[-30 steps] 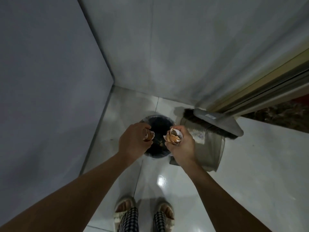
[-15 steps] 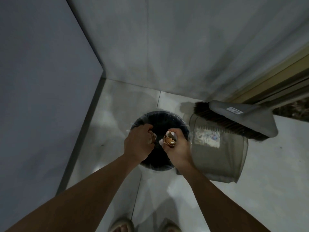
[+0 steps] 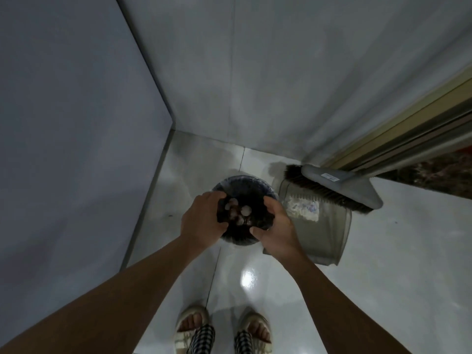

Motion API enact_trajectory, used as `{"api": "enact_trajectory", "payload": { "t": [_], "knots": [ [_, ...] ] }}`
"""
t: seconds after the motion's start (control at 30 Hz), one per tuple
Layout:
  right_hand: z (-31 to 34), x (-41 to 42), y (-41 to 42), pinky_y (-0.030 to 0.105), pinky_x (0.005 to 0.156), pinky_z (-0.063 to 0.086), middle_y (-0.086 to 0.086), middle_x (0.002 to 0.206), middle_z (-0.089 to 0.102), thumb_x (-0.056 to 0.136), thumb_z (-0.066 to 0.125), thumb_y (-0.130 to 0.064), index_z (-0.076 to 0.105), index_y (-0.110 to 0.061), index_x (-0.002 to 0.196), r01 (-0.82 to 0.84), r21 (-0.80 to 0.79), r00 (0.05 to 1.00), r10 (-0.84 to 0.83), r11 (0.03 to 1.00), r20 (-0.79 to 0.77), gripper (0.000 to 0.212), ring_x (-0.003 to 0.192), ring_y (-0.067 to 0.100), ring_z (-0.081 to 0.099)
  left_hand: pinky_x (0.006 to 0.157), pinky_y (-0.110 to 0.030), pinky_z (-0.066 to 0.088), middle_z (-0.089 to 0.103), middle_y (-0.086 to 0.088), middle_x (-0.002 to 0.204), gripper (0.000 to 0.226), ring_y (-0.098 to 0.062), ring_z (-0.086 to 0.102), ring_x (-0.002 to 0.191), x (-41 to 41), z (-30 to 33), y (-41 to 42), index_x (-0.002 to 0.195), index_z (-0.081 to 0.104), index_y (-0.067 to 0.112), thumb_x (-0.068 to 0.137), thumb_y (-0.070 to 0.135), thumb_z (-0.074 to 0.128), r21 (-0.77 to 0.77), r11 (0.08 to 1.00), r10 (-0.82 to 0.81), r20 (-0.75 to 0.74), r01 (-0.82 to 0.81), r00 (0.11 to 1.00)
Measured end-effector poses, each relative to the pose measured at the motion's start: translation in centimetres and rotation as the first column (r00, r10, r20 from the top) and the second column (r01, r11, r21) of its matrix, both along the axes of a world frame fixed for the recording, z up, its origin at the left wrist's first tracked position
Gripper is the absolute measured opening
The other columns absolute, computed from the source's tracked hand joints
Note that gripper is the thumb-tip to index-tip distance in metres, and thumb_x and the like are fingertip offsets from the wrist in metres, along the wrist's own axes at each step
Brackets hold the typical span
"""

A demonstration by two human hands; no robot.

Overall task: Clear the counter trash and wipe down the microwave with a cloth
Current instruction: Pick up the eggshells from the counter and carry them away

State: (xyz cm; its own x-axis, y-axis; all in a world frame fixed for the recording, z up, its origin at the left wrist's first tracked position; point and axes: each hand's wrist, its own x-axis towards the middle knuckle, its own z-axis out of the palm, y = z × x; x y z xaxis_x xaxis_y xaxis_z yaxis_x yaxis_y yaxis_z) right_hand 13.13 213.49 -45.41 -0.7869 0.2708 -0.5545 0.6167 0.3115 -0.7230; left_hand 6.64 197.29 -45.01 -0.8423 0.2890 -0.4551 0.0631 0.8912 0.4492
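- While both hands hang over the trash bin (image 3: 244, 185), the left hand (image 3: 201, 221) and right hand (image 3: 277, 226) show loosely curled fingers w/ nothing visibly held; pale bits, prob. eggshell pieces (image 3: 236, 213), sit betw. them, down inside the dark liner.
- Risk: if any shell bits cling to palms or fingertips, they could drop on the floor when the hands pull back; can't tell whether any remain.
- Risk: the bin is light-looking; a knock from either wrist could tip it toward the dustpan (image 3: 314, 226) just right of the right hand.
- Risk: glossy tile floor (image 3: 383, 251) below the hands looks slick; slip hazard in sandals.
- Room: tight corner, plain grey walls ahead & left of the hands; broom (image 3: 342, 185) rests on the dustpan, door track beyond, far right.
- Microwave, cloth & counter: not in view.
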Motion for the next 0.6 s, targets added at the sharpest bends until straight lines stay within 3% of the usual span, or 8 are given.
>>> {"api": "enact_trajectory", "payload": {
  "t": [0.3,0.47,0.6],
  "knots": [
    [18.6,0.3,-0.4,0.018,0.096,0.034,-0.003,0.136,0.047,0.082,0.068,-0.006,0.04,-0.023,0.136,-0.02,0.025,0.998,0.022,0.999,-0.065,0.063,0.125,0.013,0.043,0.097,-0.029,0.04,0.05,0.002,0.131,0.061,-0.016,0.043,0.123,0.6,18.0,-0.8,0.133,0.042,0.025,0.078,0.025,0.07,0.052,0.999,-0.012,-0.025,0.013,1.0],
    [27.8,0.8,-1.4,0.03,0.106,0.037,-0.007,0.135,0.046,0.078,0.073,-0.01,0.04,-0.024,0.135,-0.011,0.019,0.991,0.013,1.0,-0.133,0.067,0.126,0.01,0.042,0.101,-0.032,0.04,0.046,0.004,0.136,0.066,-0.016,0.042,0.125,0.8,27.5,-1.4,0.136,0.039,0.026,0.078,0.024,0.071,0.13,0.991,0.035,-0.041,-0.03,0.999],
    [34.5,1.0,-2.4,0.026,0.104,0.036,-0.011,0.132,0.044,0.078,0.074,-0.011,0.038,-0.026,0.135,-0.023,0.039,0.98,0.03,0.999,-0.195,0.069,0.123,0.008,0.041,0.099,-0.034,0.042,0.049,0.004,0.135,0.065,-0.018,0.047,0.122,0.7,34.5,-2.7,0.134,0.042,0.025,0.077,0.022,0.073,0.193,0.979,0.073,-0.077,-0.057,0.994]
  ]
}}
